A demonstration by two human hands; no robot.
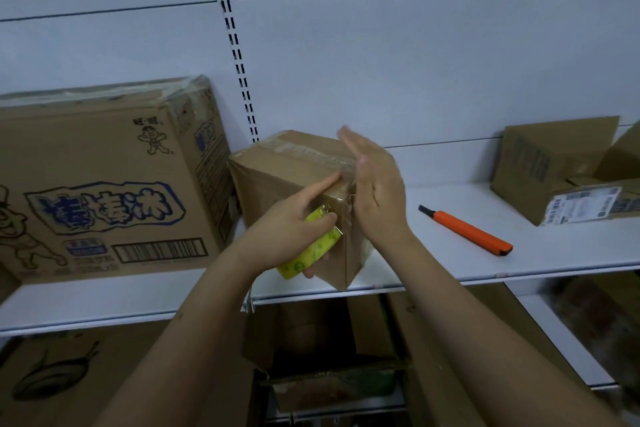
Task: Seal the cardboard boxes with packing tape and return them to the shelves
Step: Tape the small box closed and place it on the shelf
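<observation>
Left grip (294, 232) clamped on tape roll (311, 246), right grip (374, 184) flat, fingers straight against small box (287, 170)

White metal shelf (450, 263) carries: small brown cardboard box (287, 170) at the grip; big printed brown carton (104, 184) just left of it; orange box cutter (465, 230) right; open brown cardboard box (554, 170) farther right.

- A pale grey-white back panel (415, 55) fills the far wall, split by thin horizontal seams.
- A slotted upright (235, 45) runs down it, left of centre.
- A white shelf (450, 263) spans the scene below the panel.
- Beneath its near edge lies a dim, shadowed lower level (329, 374).
- The light is cool and dull.
</observation>
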